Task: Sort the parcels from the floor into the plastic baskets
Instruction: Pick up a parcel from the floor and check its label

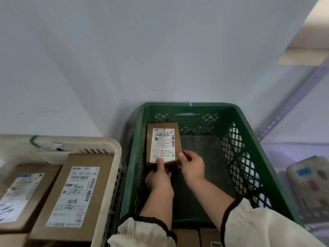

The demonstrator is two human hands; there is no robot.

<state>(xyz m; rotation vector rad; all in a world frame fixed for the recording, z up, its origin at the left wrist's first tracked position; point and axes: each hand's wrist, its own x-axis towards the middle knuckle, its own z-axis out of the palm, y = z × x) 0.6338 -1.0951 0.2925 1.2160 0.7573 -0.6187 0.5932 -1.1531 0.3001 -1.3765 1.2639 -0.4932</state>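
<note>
In the one green basket [188, 104], a single small parcel [162, 143] sits at the far left, label up. Our left grip [159, 177] pinches its near edge and our right grip [193, 164] curls round its near right corner. The one cream basket [114, 145] on the left holds two larger parcels [71, 196].

wall [124, 50]: pale grey, left of shelf post | shelf post [292, 102]: perforated metal, slanted | shelf board [308, 41]: above post | pale stickered tub [309, 179]: below post

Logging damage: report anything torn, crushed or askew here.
Nothing stands out. The small parcel in the green basket looks intact, label up, held by the left hand and right hand. The parcels in the beige basket look undamaged.
</note>
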